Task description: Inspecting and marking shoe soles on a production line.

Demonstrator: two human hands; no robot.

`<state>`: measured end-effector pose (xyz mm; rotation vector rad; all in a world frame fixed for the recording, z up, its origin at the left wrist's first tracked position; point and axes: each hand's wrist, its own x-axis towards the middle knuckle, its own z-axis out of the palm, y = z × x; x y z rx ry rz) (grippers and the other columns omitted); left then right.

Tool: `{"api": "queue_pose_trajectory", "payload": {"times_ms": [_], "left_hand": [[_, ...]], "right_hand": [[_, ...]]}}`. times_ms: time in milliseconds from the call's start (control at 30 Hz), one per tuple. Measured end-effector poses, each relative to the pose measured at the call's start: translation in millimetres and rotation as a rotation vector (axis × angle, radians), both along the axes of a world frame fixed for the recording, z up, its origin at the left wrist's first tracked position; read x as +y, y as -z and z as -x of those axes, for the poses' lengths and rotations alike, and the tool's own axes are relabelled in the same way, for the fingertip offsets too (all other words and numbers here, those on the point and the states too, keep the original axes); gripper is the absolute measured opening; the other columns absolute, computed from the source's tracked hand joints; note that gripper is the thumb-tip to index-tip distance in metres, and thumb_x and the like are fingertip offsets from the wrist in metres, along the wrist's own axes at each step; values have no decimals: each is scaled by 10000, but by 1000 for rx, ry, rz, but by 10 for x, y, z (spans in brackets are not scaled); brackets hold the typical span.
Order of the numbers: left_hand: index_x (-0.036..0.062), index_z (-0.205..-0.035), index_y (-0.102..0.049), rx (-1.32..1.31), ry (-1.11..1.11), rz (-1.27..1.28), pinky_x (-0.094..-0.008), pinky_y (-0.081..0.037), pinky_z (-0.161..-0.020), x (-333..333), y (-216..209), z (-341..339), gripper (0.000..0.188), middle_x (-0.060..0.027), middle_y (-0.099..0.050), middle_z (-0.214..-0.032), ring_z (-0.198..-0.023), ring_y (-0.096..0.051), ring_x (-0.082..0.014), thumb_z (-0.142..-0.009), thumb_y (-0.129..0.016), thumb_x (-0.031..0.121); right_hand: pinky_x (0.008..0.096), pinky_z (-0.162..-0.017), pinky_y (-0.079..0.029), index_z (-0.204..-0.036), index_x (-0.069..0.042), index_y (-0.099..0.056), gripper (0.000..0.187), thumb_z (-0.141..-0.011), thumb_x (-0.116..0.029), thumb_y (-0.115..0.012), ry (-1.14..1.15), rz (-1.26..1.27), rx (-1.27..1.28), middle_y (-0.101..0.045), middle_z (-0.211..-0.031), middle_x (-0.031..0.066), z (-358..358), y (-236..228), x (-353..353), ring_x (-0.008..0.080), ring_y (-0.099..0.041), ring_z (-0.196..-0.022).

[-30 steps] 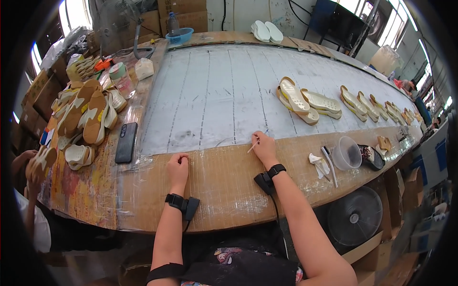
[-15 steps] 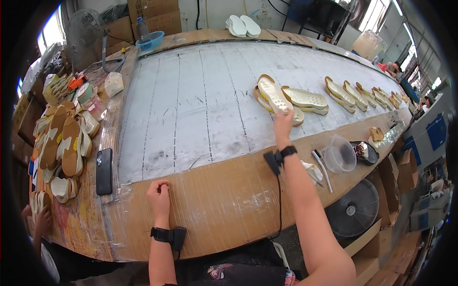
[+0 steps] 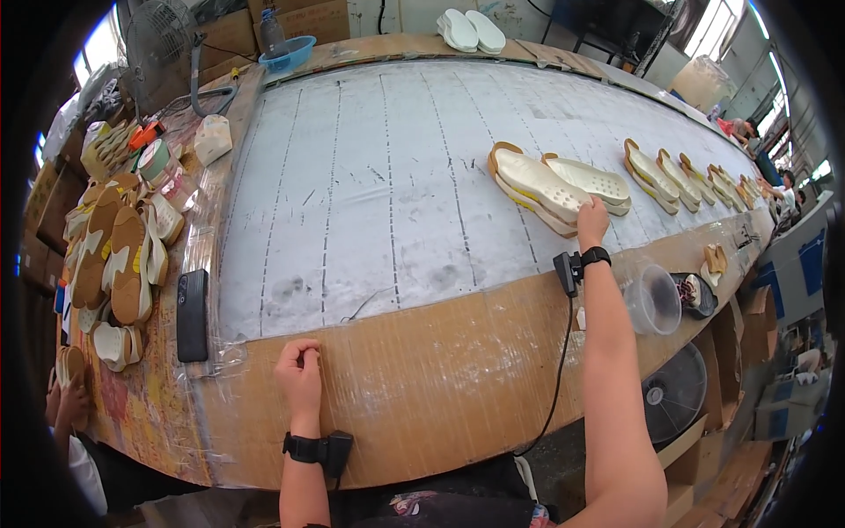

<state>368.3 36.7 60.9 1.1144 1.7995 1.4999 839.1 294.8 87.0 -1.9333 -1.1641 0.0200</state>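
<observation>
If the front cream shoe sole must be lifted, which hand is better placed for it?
The right hand, most likely: its fingers are at the near end of the cream shoe sole. The left hand is curled over the brown table edge, well away.

Left hand (image 3: 299, 377) and right hand (image 3: 592, 223) bare, forearms (image 3: 613, 378) too. Flat black wrist straps (image 3: 304, 448), one per arm, each with black wedge-shaped module (image 3: 337, 453). Thin black cable (image 3: 557, 387) off right one. Black cloth garment (image 3: 462, 509), multicoloured print (image 3: 409, 503), bottom edge.

Two wrist-strapped hands (image 3: 299, 378), one phone (image 3: 193, 317), one blue basin (image 3: 297, 56).
</observation>
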Motion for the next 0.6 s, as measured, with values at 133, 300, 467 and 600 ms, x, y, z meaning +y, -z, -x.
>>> {"api": "queue_pose_trajectory", "payload": {"times_ms": [133, 300, 467, 600], "left_hand": [[-11, -766, -605, 27, -11, 23, -204, -384, -549, -53, -27, 13, 96, -28, -566, -718, -618, -497, -87, -770, -510, -27], [-13, -764, -605, -24, 7, 18, -209, -386, -554, 52, -109, -138, 89, -34, -568, -712, -617, -500, -92, -763, -516, -19], [-13, -771, -607, 65, -28, -88, -227, -402, -563, -119, -86, 67, 76, -60, -579, -699, -618, -511, -103, -761, -534, 7], [-5, -814, -623, -101, 68, -118, -236, -420, -587, -26, -84, -97, 101, -48, -602, -713, -633, -534, -124, -797, -532, 33]], "right_hand": [[405, -813, -426, -1016, -54, -599, 337, -746, -171, -435, 48, 200, -37, -605, -973, 203, 222, -173, -168, 352, -553, -951], [389, -786, -440, -1055, -52, -555, 330, -740, -134, -504, -36, -97, 316, -606, -973, 153, -319, 409, 211, 311, -581, -862], [435, -779, -429, -1107, -43, -474, 357, -765, -98, -560, -319, 341, 1074, -518, -1078, 118, 1249, -25, -156, 272, -506, -952], [484, -786, -421, -1127, -24, -456, 347, -801, -117, -534, -481, 302, 1332, -453, -1169, 134, 1791, -241, -517, 289, -461, -1027]]}}
